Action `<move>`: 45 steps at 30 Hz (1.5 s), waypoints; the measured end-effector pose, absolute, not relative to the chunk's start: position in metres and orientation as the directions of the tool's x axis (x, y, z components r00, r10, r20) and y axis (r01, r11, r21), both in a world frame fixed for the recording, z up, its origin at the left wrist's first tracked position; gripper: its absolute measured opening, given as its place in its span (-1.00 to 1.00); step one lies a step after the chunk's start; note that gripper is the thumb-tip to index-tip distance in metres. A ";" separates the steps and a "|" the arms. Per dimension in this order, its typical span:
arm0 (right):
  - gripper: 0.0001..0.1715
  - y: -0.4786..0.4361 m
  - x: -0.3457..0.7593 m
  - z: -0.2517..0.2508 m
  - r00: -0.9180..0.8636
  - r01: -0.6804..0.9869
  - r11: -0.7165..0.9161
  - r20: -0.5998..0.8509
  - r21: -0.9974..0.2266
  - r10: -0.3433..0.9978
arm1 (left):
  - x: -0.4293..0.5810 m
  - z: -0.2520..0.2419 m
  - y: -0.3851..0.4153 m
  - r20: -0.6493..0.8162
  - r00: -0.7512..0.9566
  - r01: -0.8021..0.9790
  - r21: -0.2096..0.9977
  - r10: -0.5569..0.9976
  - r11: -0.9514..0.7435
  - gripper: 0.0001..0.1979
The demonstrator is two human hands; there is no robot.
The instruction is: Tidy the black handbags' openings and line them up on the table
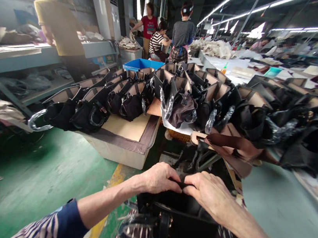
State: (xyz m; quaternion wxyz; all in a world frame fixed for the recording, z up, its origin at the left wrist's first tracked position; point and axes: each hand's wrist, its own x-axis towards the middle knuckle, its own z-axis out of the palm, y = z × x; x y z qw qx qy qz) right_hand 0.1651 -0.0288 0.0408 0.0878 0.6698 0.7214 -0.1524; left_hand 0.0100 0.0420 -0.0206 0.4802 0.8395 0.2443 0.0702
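A black handbag (188, 225) rests on my lap, its top open and a looped handle (138, 232) with clear plastic wrap hanging at its near left side. My left hand (162, 178) pinches the bag's far upper edge. Close beside it, my right hand (206, 190) is closed on the same edge, thumb and fingers pressed together. The two hands' fingertips are a short distance apart, with dark material between them. The inside of the bag is dark and hard to make out.
Many black bags (132, 105) stand in rows ahead, some on a pale bin (119, 152). Brown straps (234, 148) hang at the right, beside a grey-green table (280, 204). Several people work farther back, one in a yellow shirt (60, 26). A blue crate (143, 63) sits behind.
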 end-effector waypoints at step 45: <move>-0.70 -0.029 0.187 0.038 -0.190 0.929 0.049 -0.359 -0.367 0.914 | -0.058 -0.045 0.014 -0.220 0.620 0.142 0.976 0.753 0.168 -0.69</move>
